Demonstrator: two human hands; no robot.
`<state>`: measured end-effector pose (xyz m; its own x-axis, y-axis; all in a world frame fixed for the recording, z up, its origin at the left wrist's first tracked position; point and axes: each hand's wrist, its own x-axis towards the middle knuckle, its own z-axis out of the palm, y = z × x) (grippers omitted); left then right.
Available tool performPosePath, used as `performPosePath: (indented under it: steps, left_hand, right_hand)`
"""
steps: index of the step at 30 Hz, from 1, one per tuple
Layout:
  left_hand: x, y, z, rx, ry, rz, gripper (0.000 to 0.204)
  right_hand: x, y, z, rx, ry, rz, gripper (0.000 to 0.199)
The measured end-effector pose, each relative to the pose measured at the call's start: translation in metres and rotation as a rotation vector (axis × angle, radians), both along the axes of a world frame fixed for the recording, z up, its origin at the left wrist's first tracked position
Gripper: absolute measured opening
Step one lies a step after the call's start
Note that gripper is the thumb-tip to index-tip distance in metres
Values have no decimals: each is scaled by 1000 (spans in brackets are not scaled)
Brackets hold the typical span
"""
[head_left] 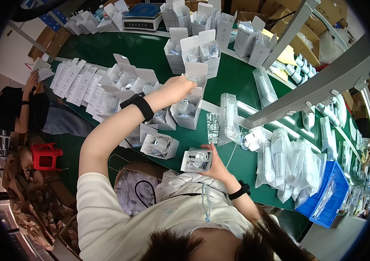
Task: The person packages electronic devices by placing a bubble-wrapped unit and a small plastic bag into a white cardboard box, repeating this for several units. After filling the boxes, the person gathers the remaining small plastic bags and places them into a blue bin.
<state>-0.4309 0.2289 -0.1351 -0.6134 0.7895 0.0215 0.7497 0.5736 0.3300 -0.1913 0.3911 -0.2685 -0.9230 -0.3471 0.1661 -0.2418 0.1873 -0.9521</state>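
My left hand (177,88), with a black band on its wrist, reaches out over the green table (150,50). Its fingers are on the raised flap of an open white carton (188,114) that holds a clear-bagged part. My right hand (218,167), also with a black wristband, is close to my body. It grips a small open white carton (197,159) with bagged parts inside, held just above the table's near edge.
Several open white cartons (200,48) stand across the table, and flat carton blanks (78,82) lie in a row at the left. Clear bags of parts (287,161) and a blue bin (326,198) are at the right, under a grey metal frame (315,89). A scale (141,17) sits at the back. Another person (21,108) sits at the left by a red stool (44,155).
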Motion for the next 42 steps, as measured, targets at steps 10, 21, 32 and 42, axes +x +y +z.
performPosePath:
  steps: [10, 21, 32, 42]
  left_hand:
    - [165, -82, 122, 457, 21, 667, 15]
    - [241, -89, -157, 602, -698, 1094, 70]
    - [208, -81, -192, 855, -421, 1156, 79]
    - [242, -56, -174, 490, -1087, 995, 61]
  right_hand:
    - [-64, 37, 27, -234, -141, -479, 104]
    - [-125, 6, -2, -134, -76, -219, 103]
    - [-118, 10, -6, -125, -58, -196, 97]
    - [-81, 68, -40, 936, -306, -478, 76]
